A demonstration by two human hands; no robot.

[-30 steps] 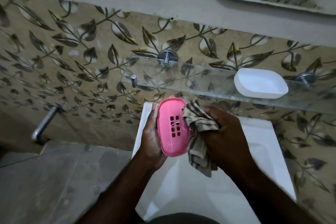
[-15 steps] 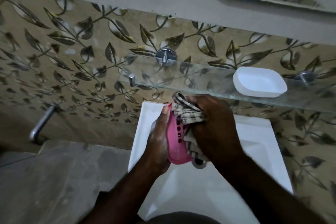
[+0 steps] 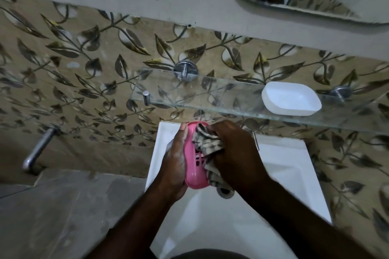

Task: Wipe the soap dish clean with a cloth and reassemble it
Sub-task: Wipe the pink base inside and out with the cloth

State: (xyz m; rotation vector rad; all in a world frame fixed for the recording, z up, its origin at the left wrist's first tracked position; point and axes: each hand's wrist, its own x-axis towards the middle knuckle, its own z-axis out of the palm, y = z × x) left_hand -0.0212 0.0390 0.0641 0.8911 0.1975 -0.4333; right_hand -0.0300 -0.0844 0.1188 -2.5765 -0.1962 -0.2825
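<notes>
Wiping is under way and, by the look of it, not finished. The left hand (image 3: 175, 166) grips the pink tray (image 3: 194, 182) by its left edge, over the sink (image 3: 284, 164). The right hand (image 3: 233, 153) is bunched round the cloth (image 3: 207, 143), pressing it on the slotted face. The white base (image 3: 291, 99) sits apart on the glass shelf (image 3: 210, 99), far right, so reassembly is still to do; whether the base is already clean cannot be told. Against a second ago, the tray has turned nearly edge-on and risen toward the shelf; the cloth now covers the upper slots instead of the right rim; the base has not moved.
</notes>
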